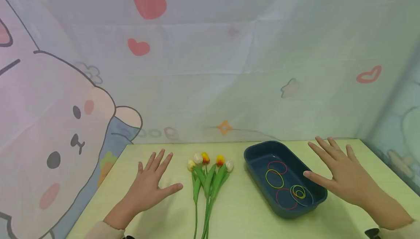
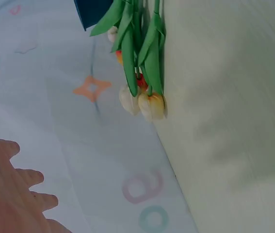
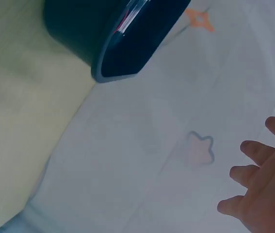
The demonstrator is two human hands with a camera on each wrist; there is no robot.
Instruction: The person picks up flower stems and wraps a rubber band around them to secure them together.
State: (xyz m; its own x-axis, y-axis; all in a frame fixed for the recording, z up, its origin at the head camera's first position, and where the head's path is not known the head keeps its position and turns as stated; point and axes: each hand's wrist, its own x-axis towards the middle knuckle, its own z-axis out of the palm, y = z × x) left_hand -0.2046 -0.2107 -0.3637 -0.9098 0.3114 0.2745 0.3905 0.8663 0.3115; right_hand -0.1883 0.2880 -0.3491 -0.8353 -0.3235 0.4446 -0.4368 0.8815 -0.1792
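Observation:
In the head view my left hand [image 1: 149, 186] hovers over the table with its fingers spread, holding nothing. Just right of it lie several artificial tulips [image 1: 210, 180], with white, yellow and orange-red heads pointing away from me and green stems toward me. My right hand [image 1: 344, 175], fingers also spread and holding nothing, is raised beside a dark blue tub [image 1: 259, 189], its thumb overlapping the tub's right rim in this view. Inside the tub lie several thin elastic bands, among them a yellow band [image 1: 275, 187] and a red band [image 1: 286, 207].
Everything stands on a pale yellow-green table [image 1: 239, 217]. Behind it hangs a light cloth backdrop [image 1: 210, 67] printed with hearts and a large rabbit, meeting the table's back edge. The tub sits at an angle, right of the tulips.

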